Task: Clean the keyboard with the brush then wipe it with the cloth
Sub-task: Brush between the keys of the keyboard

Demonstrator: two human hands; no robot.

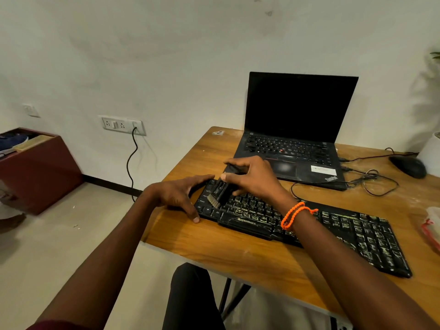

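Gripping the brush (220, 192), the right hand (253, 176) is working bristles-down on the keyboard's (309, 225) left end, while the left hand (179, 194), fingers spread, is bracing that edge. The keyboard is running long toward the right, unbrushed. No cloth is clearly showing.

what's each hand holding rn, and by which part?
Right hand grips the brush by its black handle. Left hand braces the keyboard at its left end.
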